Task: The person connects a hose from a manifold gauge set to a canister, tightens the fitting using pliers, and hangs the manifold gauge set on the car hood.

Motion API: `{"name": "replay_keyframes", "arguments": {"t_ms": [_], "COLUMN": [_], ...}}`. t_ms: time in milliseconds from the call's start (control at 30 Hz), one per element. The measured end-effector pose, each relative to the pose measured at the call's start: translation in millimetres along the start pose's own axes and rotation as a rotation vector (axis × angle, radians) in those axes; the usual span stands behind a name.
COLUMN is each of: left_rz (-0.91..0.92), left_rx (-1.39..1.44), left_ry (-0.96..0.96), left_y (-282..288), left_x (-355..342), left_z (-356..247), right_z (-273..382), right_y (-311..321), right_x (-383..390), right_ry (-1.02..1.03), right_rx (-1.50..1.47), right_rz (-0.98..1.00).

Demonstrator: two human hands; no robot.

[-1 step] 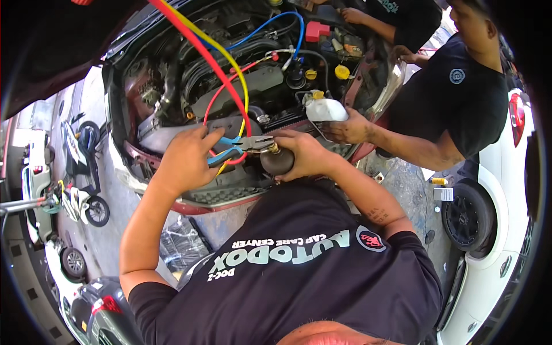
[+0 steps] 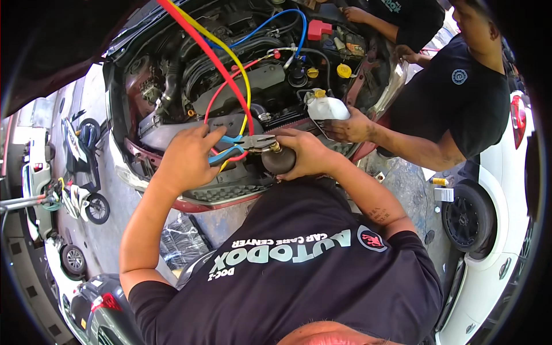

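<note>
My left hand is closed round the blue handles of a pair of pliers. Their metal jaws reach right, to the brass fitting on top of a dark rounded thing; whether they grip it I cannot tell. My right hand wraps round that dark thing, its fingers partly hidden behind it. Both hands are at the front edge of an open engine bay. A red hose and a yellow hose hang down behind the pliers.
To the right, a co-worker's hand holds a white plastic container with a yellow cap. A blue hose curves over the engine. Another person stands at the far right of the bay. A loose wheel leans by a white car.
</note>
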State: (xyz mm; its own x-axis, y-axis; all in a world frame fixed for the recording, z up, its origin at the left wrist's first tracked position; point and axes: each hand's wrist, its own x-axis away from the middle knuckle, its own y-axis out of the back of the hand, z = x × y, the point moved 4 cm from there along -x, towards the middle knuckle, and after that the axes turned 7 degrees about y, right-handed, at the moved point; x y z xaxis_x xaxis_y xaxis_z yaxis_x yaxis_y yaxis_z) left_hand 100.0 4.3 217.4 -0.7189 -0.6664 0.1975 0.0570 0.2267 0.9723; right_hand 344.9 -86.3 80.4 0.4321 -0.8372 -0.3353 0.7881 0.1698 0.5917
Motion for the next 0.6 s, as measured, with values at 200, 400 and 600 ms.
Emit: {"name": "replay_keyframes", "arguments": {"t_ms": [200,400,600], "left_rz": [-0.168,-0.223,-0.055], "left_rx": [-0.003,-0.063,0.063], "left_ry": [-0.143,-0.312,0.239], "left_y": [6,-6,-9], "left_x": [7,-2,44], "left_z": [-6,9,-34], "right_z": [22,33,36], "right_y": [5,-1,-13], "right_x": [-5,-9,0], "right_ry": [0.097,0.191,-0.134], "right_rx": [-0.044,-0.037,0.183], "right_rz": [0.023,0.016,-0.333]}}
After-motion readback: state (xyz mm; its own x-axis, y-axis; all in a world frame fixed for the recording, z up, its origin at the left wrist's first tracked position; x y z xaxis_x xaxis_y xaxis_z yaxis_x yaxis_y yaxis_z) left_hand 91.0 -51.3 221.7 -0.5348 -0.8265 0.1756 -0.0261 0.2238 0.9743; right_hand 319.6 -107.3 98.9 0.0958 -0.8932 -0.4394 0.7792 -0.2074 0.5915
